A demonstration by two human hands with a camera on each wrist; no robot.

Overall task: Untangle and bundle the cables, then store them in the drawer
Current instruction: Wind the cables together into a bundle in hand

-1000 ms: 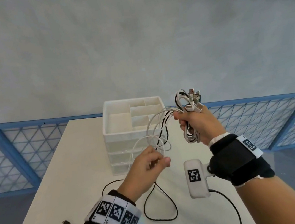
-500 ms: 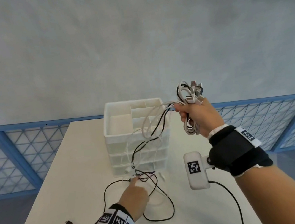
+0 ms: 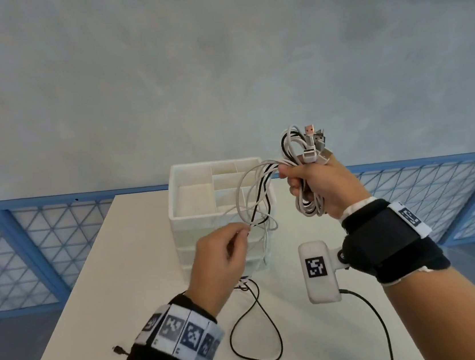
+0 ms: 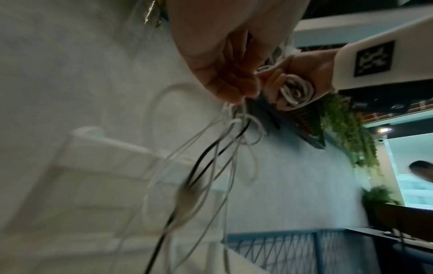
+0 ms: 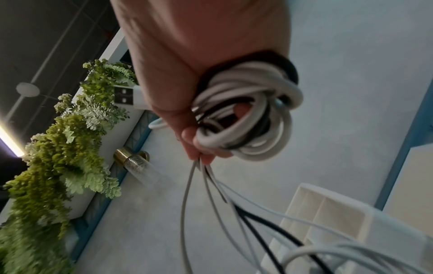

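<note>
My right hand (image 3: 314, 183) grips a coiled bundle of white and black cables (image 3: 309, 204), held up to the right of the white drawer unit (image 3: 205, 222); several USB plugs (image 3: 314, 143) stick out above the fist. In the right wrist view the coils (image 5: 248, 115) wrap round my fingers. Loose strands (image 3: 254, 195) arc from that fist down to my left hand (image 3: 225, 259), which pinches them in front of the drawer unit. The left wrist view shows the fingertips (image 4: 236, 89) pinched on the strands (image 4: 211, 163). A black cable (image 3: 254, 327) trails in a loop on the table.
The drawer unit stands on a white table (image 3: 95, 302), its open top tray divided into compartments. A blue railing (image 3: 27, 235) with mesh panels runs behind the table. The black cable's small plug (image 3: 118, 349) lies near the table's left edge.
My left hand has come up from the table, drawing the loose strands up in front of the drawer unit. The right hand has stayed raised with the bundle.
</note>
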